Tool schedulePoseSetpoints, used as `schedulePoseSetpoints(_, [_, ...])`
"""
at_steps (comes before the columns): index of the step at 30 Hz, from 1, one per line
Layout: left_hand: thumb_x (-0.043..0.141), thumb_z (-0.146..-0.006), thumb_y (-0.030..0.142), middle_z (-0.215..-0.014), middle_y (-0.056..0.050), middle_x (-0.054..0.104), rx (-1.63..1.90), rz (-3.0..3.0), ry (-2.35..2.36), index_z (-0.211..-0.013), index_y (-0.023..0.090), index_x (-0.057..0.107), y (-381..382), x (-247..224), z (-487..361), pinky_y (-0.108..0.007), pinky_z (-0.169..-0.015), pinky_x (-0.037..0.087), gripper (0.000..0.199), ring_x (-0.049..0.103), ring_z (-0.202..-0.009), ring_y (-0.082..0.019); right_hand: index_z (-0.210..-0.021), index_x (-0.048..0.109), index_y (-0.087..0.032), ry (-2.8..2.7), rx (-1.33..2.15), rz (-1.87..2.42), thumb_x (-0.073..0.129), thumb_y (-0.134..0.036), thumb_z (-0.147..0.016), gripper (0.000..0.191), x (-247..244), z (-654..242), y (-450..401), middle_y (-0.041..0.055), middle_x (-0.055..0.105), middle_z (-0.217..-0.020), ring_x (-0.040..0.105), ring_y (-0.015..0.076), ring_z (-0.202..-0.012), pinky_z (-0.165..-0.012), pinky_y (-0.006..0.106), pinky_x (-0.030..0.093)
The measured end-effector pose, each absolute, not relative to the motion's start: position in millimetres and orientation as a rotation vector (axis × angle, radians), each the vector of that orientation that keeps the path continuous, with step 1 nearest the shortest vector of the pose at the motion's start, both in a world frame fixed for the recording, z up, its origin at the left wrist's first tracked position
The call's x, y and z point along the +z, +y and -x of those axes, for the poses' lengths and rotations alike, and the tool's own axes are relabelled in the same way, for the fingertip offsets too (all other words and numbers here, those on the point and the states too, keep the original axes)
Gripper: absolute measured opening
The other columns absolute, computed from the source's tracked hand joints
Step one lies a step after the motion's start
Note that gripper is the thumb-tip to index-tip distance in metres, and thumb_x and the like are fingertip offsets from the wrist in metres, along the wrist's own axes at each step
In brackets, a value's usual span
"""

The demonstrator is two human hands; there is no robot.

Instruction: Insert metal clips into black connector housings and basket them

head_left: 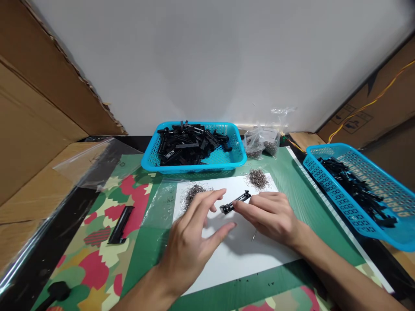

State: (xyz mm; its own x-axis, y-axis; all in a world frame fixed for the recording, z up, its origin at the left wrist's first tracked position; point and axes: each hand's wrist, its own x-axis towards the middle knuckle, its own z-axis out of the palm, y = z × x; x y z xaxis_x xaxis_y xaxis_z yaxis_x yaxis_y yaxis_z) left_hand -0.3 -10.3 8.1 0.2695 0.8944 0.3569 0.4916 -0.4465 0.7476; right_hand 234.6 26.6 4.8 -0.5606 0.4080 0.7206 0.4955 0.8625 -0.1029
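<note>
A white paper sheet [227,270] lies on a green mat [300,190] covering much of the counter [39,250]. Bare paper stretches between the forearms toward the sheet's near edge. Beyond its far edge, only a narrow green strip separates it from a blue basket [194,168] heaped with black pieces; a wider open strip runs along its right, toward a second blue basket [333,207]. Two piles of small bent wires, a left pile [192,194] and a right pile [258,178], border the space behind the hands.

Above the middle of the paper, the right hand [272,214] has its grip closed on a black part [229,208]: long, narrow and glossy, tilted with its far end to the right, its blockier end toward the left hand [196,235]. That hand's grip is wide, thumb and fingers parted around nothing. A thin metal tip [254,236] shows beneath the right hand.
</note>
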Motion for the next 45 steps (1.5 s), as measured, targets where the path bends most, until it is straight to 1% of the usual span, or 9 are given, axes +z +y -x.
schedulePoseSetpoints(7, [0.071,-0.1,0.018,-0.107,-0.002,0.076,1.143,-2.297,1.267,-0.12,0.025,0.067,-2.8,6.2,4.9,-0.03,-0.084,0.053,0.021,0.07,-0.097,-0.019,-0.109,0.071,-0.016,-2.257,0.008,0.697,0.057,-0.013,-0.103,0.015,4.4,-231.3,26.0,-0.0044,0.051,-0.065,0.038,0.0125,-0.052,-0.049,0.031,0.027])
schedulePoseSetpoints(11, [0.072,-0.099,0.021,-0.101,-0.002,0.077,1.102,-2.304,1.316,-0.118,0.024,0.07,-3.2,5.2,5.2,-0.03,-0.077,0.053,0.019,0.071,-0.09,-0.019,-0.123,0.067,-0.015,-2.095,0.288,0.781,0.053,-0.018,-0.098,0.028,17.1,-231.6,22.8,0.0027,0.057,-0.082,0.054,0.0173,-0.067,-0.058,0.031,0.043])
schedulePoseSetpoints(14, [0.071,-0.099,0.021,-0.096,-0.001,0.077,1.07,-2.347,1.309,-0.115,0.024,0.071,-3.4,4.0,4.7,-0.029,-0.073,0.052,0.016,0.071,-0.084,-0.019,-0.117,0.065,-0.017,-2.104,0.434,0.871,0.044,-0.015,-0.103,0.025,20.1,-230.4,23.7,0.0077,0.058,-0.096,0.06,0.0204,-0.084,-0.073,0.034,0.053])
schedulePoseSetpoints(19, [0.071,-0.099,0.023,-0.095,0.0,0.076,1.053,-2.358,1.371,-0.118,0.025,0.071,-1.8,2.0,4.9,-0.028,-0.071,0.05,0.019,0.071,-0.082,-0.018,-0.118,0.062,-0.016,-2.309,0.287,0.858,0.039,-0.008,-0.107,0.027,8.7,-225.2,28.6,0.009,0.059,-0.101,0.057,0.0193,-0.086,-0.073,0.03,0.054])
schedulePoseSetpoints(22, [0.07,-0.099,0.023,-0.095,0.0,0.075,1.027,-2.374,1.373,-0.118,0.027,0.072,-1.9,0.5,5.4,-0.028,-0.07,0.049,0.019,0.071,-0.082,-0.018,-0.128,0.062,-0.013,-2.3,0.147,0.847,0.042,-0.009,-0.109,0.028,4.3,-223.8,30.5,0.0138,0.062,-0.11,0.058,0.0225,-0.098,-0.082,0.035,0.055])
schedulePoseSetpoints(24, [0.07,-0.099,0.025,-0.094,0.001,0.074,1.006,-2.385,1.361,-0.116,0.027,0.072,-2.0,-0.6,5.9,-0.028,-0.069,0.049,0.018,0.072,-0.082,-0.018,-0.122,0.065,-0.013,-2.24,0.12,0.864,0.044,-0.01,-0.109,0.025,4.5,-222.3,30.5,0.0149,0.064,-0.111,0.059,0.0235,-0.1,-0.085,0.037,0.055])
schedulePoseSetpoints(31, [0.07,-0.099,0.025,-0.094,0.002,0.074,0.979,-2.395,1.32,-0.111,0.027,0.071,0.5,-5.2,6.4,-0.028,-0.069,0.048,0.012,0.072,-0.082,-0.018,-0.092,0.072,-0.016,-1.786,0.677,0.952,0.056,-0.016,-0.107,0.022,12.0,-203.5,20.7,0.0037,0.074,-0.084,0.067,0.014,-0.075,-0.072,0.025,0.053])
schedulePoseSetpoints(35, [0.07,-0.098,0.023,-0.095,0.001,0.076,0.955,-2.371,1.288,-0.108,0.026,0.073,-0.1,-4.2,5.7,-0.028,-0.072,0.05,0.011,0.073,-0.083,-0.017,-0.082,0.072,-0.015,-1.466,1.003,0.949,0.059,-0.021,-0.105,0.027,10.7,-190.4,14.5,0.0033,0.075,-0.076,0.07,0.0139,-0.07,-0.068,0.024,0.058])
schedulePoseSetpoints(45, [0.072,-0.096,0.017,-0.087,0.001,0.075,1.021,-2.384,1.245,-0.099,0.022,0.077,-0.4,-3.5,5.1,-0.028,-0.067,0.049,0.008,0.071,-0.076,-0.016,-0.075,0.076,-0.018,-1.276,1.005,1.018,0.082,-0.023,-0.09,0.017,5.4,-184.0,11.4,0.0014,0.076,-0.07,0.073,0.0143,-0.061,-0.059,0.022,0.059])
